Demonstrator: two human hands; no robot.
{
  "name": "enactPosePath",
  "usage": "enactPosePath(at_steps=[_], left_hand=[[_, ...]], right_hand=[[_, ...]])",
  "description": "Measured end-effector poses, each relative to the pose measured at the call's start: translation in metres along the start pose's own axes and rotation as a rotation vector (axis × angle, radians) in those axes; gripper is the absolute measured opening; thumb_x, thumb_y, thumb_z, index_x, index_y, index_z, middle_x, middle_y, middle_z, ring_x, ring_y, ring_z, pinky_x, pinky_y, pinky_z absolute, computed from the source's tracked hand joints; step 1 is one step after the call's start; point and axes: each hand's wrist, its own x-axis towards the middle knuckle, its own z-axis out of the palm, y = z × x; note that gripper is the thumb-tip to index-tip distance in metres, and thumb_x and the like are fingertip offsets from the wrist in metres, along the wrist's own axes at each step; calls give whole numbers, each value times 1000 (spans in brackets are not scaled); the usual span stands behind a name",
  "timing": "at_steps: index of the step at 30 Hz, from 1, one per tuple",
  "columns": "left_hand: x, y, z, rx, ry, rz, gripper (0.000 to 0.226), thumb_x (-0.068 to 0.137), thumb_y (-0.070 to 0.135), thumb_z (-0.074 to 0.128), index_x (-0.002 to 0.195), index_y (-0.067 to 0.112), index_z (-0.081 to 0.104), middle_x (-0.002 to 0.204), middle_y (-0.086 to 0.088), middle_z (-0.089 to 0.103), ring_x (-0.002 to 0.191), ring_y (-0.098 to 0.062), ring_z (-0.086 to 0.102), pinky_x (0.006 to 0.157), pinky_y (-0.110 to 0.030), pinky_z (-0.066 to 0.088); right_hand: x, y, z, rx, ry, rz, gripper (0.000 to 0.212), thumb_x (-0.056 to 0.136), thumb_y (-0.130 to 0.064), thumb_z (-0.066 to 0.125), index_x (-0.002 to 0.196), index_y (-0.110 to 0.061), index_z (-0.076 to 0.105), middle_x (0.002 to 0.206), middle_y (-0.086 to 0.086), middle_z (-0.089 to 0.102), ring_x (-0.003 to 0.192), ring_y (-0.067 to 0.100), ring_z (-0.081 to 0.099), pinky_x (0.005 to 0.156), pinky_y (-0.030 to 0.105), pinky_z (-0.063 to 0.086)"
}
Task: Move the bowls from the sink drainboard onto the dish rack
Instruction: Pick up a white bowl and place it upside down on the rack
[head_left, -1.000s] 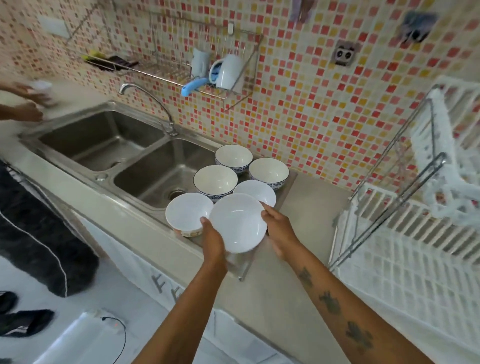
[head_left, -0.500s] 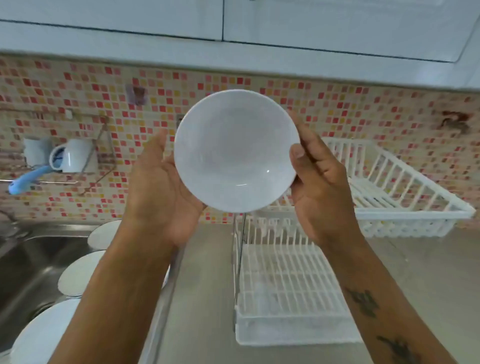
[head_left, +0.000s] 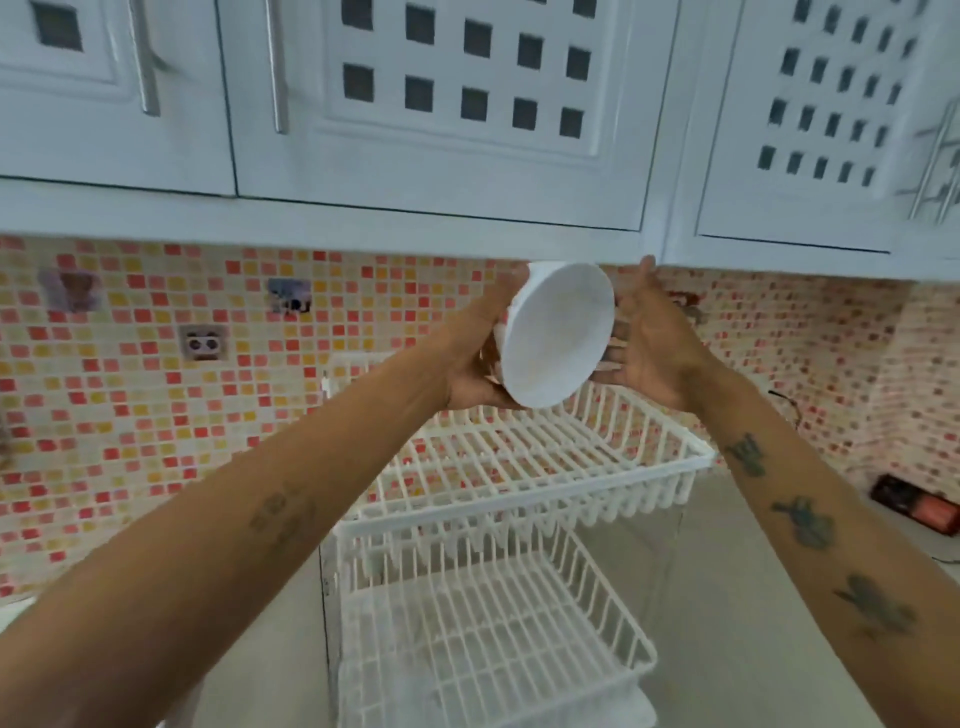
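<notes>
The bowl (head_left: 556, 335) has gone farther from us and tipped on its side, high over the top shelf of the dish rack (head_left: 519, 462). Our left hand (head_left: 475, 358) wraps its back; our right hand (head_left: 649, 343) rests flat and open beside it. We should lower it slowly between the wires. The counter (head_left: 727, 545) is grey, with the little-tile wall (head_left: 156, 389) far behind.
</notes>
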Motion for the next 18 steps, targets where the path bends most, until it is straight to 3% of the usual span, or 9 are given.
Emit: enactPosePath(at_steps=[3, 4, 7, 9, 10, 12, 14, 16, 18], left_hand=[[26, -15, 14, 108, 56, -43, 43, 83, 58, 61, 99, 18, 58, 95, -10, 58, 82, -28, 60, 88, -50, 52], [40, -23, 16, 211, 91, -35, 47, 81, 60, 63, 100, 17, 58, 89, -10, 60, 76, -26, 61, 84, -46, 52], [75, -48, 21, 369, 168, 1, 95, 60, 67, 75, 130, 11, 44, 99, -10, 62, 74, -23, 62, 60, -29, 51], [83, -61, 29, 506, 240, 84, 105, 56, 65, 79, 138, 19, 32, 121, -10, 54, 94, -23, 61, 62, -32, 55], [87, -68, 31, 587, 253, 119, 110, 55, 62, 81, 142, 23, 27, 132, -11, 45, 108, -26, 57, 74, -38, 58], [90, -78, 34, 715, 241, 151, 118, 59, 53, 85, 150, 27, 15, 146, -11, 28, 128, -31, 45, 92, -44, 56], [91, -85, 34, 775, 205, 131, 124, 61, 46, 87, 153, 28, 5, 152, -10, 18, 133, -35, 41, 90, -45, 57], [94, -89, 31, 865, 173, 109, 130, 61, 39, 89, 154, 28, 0, 153, -12, 14, 130, -39, 45, 81, -43, 59], [91, -92, 33, 1007, 137, 113, 132, 62, 35, 90, 155, 27, -4, 154, -14, 10, 133, -40, 43, 88, -43, 57]], right_hand=[[21, 16, -22, -155, 0, 209, 78, 86, -75, 17, 131, -20, 49, 122, 18, 57, 109, 36, 57, 98, 49, 46], [27, 23, -27, -185, -1, 250, 79, 87, -74, 19, 127, -15, 52, 111, 18, 59, 100, 34, 58, 95, 47, 47], [38, 41, -33, -268, -23, 352, 66, 88, -71, 29, 104, -15, 60, 81, 12, 54, 73, 25, 50, 75, 37, 47], [47, 54, -36, -285, -56, 390, 62, 86, -71, 37, 106, -18, 62, 75, 9, 53, 64, 20, 47, 65, 32, 43], [50, 61, -37, -301, -71, 403, 60, 85, -70, 42, 111, -19, 63, 80, 8, 59, 68, 21, 54, 67, 33, 46], [54, 72, -40, -296, -42, 438, 54, 85, -61, 53, 119, -18, 61, 105, 10, 67, 95, 27, 66, 89, 41, 54], [52, 79, -41, -303, -5, 452, 45, 87, -46, 60, 118, -14, 59, 111, 13, 66, 106, 33, 65, 96, 51, 52], [50, 86, -41, -366, 8, 446, 36, 87, -35, 64, 114, -12, 60, 105, 13, 67, 102, 34, 64, 95, 52, 52], [50, 94, -39, -417, 21, 448, 37, 88, -29, 63, 117, -7, 58, 108, 14, 66, 104, 35, 62, 97, 52, 49]])
